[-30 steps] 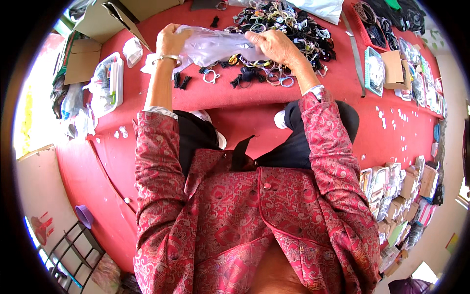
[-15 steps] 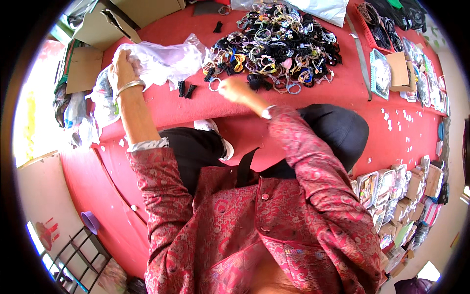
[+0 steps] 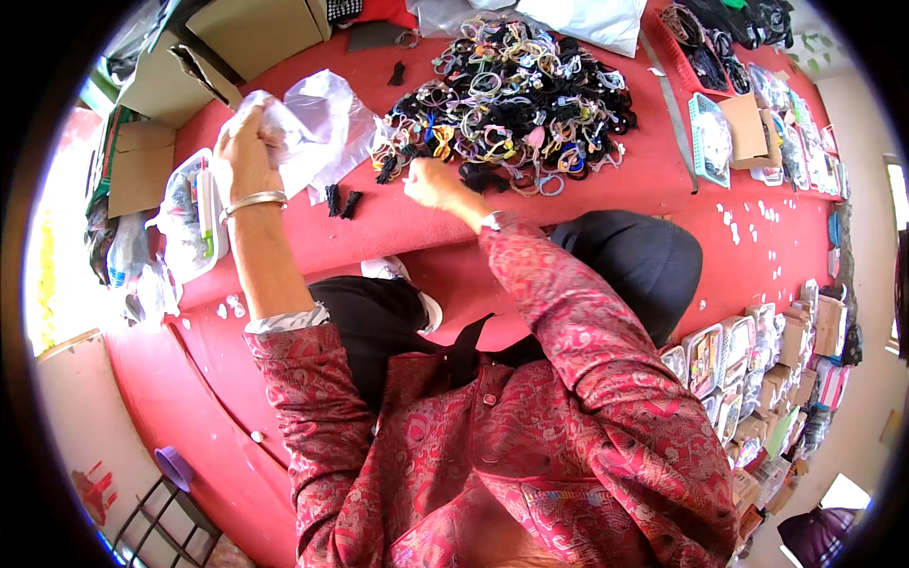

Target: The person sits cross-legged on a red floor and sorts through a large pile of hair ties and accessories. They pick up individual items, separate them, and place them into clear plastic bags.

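My left hand (image 3: pixel 248 156) is closed on the gathered edge of a clear plastic bag (image 3: pixel 331 133), which spreads out to its right above the red cloth. Close to the near left edge of a big heap of hair ties (image 3: pixel 516 104), my right hand (image 3: pixel 440 186) has its fingers drawn together. What they hold, if anything, is hidden. The heap mixes black, white and coloured ties, some with small ornaments. Two black hair ties (image 3: pixel 343 203) lie between the bag and my right hand. One more black tie (image 3: pixel 397 73) lies beyond the bag.
At the left stand a white tray (image 3: pixel 220 241) of packaged items and cardboard boxes (image 3: pixel 256 38). A red basket (image 3: pixel 678 47), a light blue basket (image 3: pixel 699 142) and an open carton (image 3: pixel 750 133) are at the far right. Several packed trays (image 3: pixel 705 364) line the lower right.
The view has shifted, showing more of the white tray. The plastic bag hangs in a different shape from my left hand. A pale hair tie at my right fingertips is no longer visible.
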Available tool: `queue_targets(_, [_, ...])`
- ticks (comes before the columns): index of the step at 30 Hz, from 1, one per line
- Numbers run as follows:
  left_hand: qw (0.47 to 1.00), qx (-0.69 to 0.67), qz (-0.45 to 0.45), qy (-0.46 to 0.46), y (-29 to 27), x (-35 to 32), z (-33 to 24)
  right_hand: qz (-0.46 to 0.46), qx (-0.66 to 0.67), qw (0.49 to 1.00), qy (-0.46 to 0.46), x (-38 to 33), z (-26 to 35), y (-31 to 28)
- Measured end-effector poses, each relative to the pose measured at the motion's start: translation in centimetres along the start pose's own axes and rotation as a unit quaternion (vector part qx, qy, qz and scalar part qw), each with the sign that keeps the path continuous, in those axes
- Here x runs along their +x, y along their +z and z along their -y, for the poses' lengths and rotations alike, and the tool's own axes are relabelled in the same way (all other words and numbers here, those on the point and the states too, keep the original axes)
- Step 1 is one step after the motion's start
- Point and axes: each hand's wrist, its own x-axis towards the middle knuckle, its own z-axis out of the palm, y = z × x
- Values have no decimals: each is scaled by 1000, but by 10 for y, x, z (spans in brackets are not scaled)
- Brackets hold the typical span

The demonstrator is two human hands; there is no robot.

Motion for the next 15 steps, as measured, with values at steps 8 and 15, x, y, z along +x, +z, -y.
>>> queue_targets(8, [984, 128, 103, -71, 45, -28, 39, 186, 211, 950, 135, -43, -47, -143])
queue_targets(15, [745, 610, 251, 102, 63, -28, 101, 29, 23, 999, 34, -54, -86, -116])
